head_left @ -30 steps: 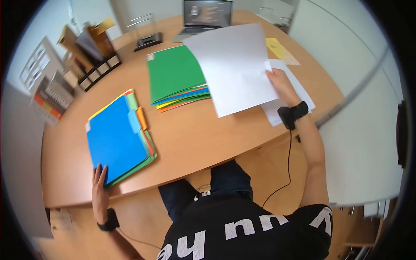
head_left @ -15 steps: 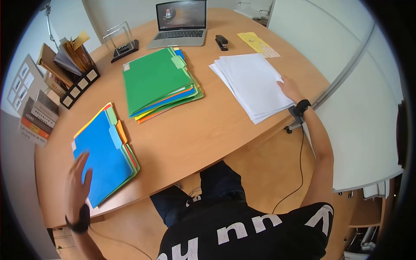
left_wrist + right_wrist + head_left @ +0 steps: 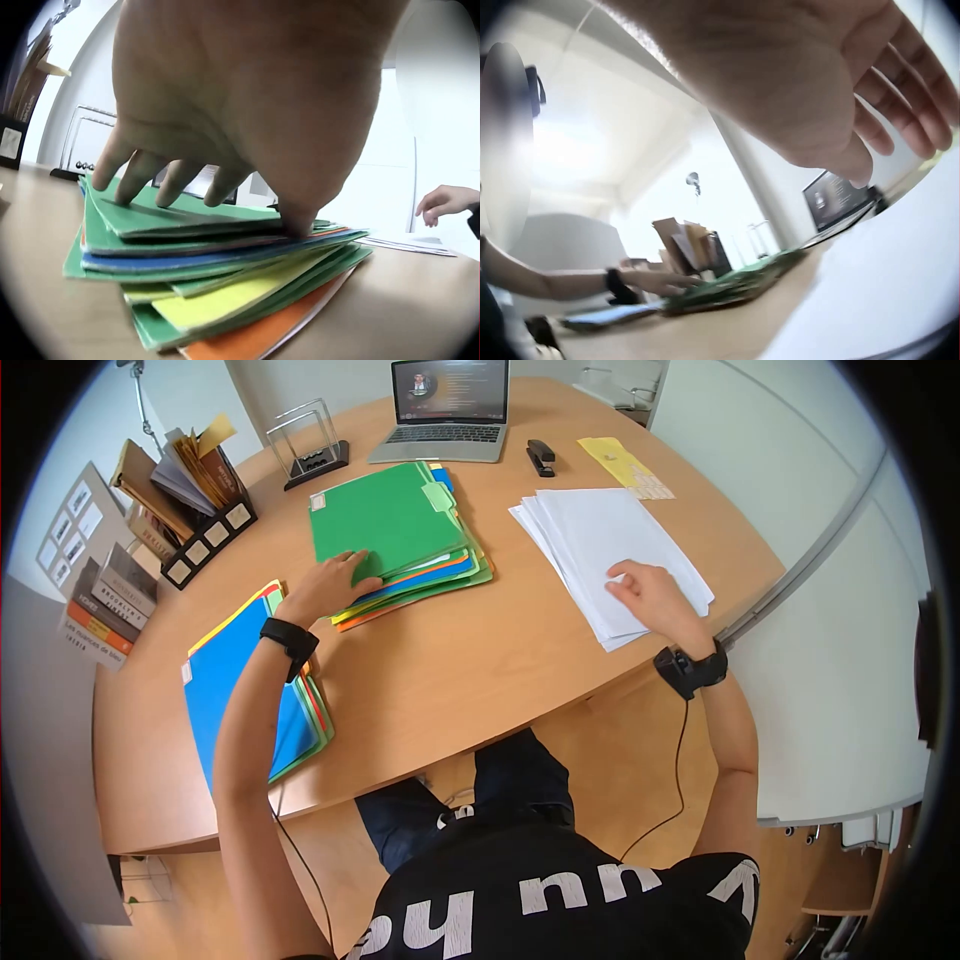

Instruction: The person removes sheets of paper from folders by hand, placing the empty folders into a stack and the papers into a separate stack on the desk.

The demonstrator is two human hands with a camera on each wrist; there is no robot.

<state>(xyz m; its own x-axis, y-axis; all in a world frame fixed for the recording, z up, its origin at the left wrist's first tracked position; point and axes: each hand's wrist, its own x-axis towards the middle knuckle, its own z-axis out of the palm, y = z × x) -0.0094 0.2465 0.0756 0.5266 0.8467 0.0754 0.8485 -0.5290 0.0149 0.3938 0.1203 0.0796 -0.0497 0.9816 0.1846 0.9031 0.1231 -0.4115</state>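
Note:
My left hand (image 3: 325,588) is at the near left corner of a stack of coloured folders. Its fingertips touch the green folder (image 3: 385,510) on top, and the thumb (image 3: 298,219) lies against the stack's near edge. Below the top one, blue, yellow, green and orange folders (image 3: 202,311) fan out unevenly. Over the pile of white paper (image 3: 610,530) my right hand (image 3: 650,595) hovers, fingers loosely bent, holding nothing. A second stack, topped by a blue folder (image 3: 225,690), lies at the near left, partly hidden under my left forearm.
A laptop (image 3: 450,410) stands open at the back, with a black stapler (image 3: 541,458) to its right. Beyond the paper lies a yellow envelope (image 3: 610,460). On the left are a Newton's cradle (image 3: 315,455), a file holder (image 3: 210,545) and stacked books (image 3: 110,605).
The right hand laid its sheets onto the white pile, let go and lifted. My left hand left the blue folder and moved forward and right onto the green-topped stack.

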